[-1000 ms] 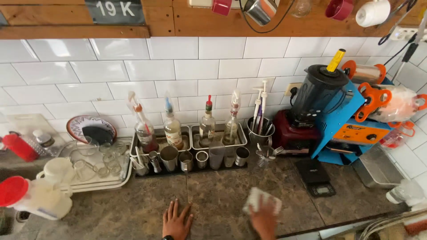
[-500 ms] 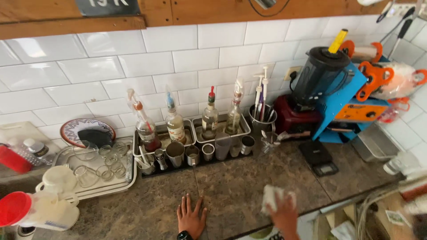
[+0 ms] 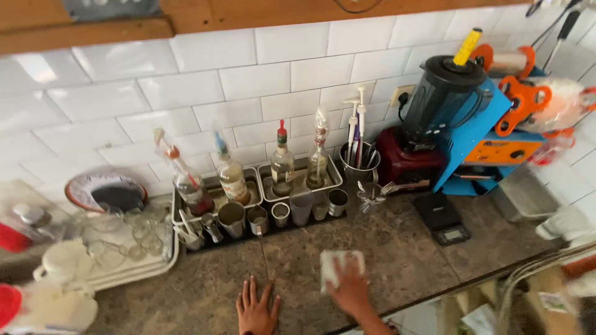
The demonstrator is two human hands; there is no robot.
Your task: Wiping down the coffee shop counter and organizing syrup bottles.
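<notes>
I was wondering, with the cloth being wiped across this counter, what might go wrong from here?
The right hand presses a white cloth on the stone countertop, just in front of the row of metal cups; a wider sweep might knock them over. A thin long-handled spoon lies beside the flat left hand and could get swept along. The small black scale might get wet.

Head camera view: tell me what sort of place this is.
Probably a café drinks counter: clear syrup bottles with pourers in steel trays, small steel measuring cups, a black-jug blender on a red base against white tiles.
</notes>
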